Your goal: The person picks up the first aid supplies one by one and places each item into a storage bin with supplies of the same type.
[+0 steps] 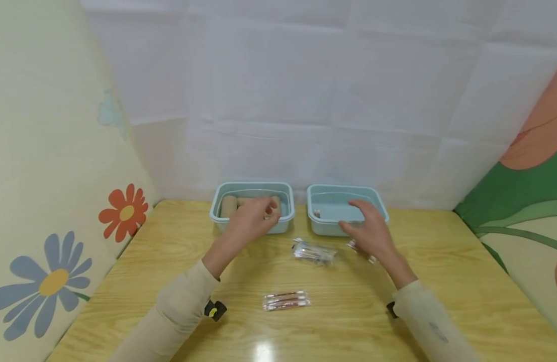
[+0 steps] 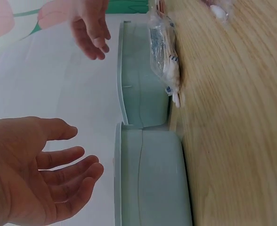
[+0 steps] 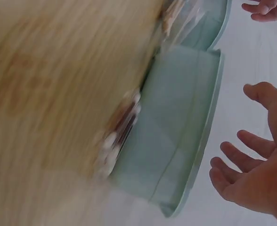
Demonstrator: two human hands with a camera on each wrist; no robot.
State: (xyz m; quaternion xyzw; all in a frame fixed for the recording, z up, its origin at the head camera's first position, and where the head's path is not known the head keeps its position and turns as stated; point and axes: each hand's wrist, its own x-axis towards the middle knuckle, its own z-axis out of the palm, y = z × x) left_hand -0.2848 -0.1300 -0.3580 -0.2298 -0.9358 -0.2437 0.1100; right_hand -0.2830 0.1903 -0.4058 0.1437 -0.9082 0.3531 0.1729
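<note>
My left hand (image 1: 249, 221) is above the left light-blue bin (image 1: 219, 187), its fingers loosely bent with nothing between them. Tan rolls (image 1: 228, 206) lie inside that bin, partly hidden by the hand. Over the right light-blue bin (image 1: 346, 229) hovers my right hand (image 1: 371, 229), thumb and fingers spread apart, holding nothing. A small white-tipped item (image 1: 316, 213) shows at that bin's left inner side. Below the right hand, a packet of iodine-coloured swabs (image 3: 122, 122) lies on the table beside the bin. A clear pack of cotton swabs (image 1: 313, 252) lies in front of the bins.
Nearer on the wooden table (image 1: 333, 322) is another clear packet of red-brown swabs (image 1: 286, 300) with white tips. A white sheet (image 1: 269, 100) hangs behind the bins. Flower-patterned walls (image 1: 54, 176) flank the table left and right.
</note>
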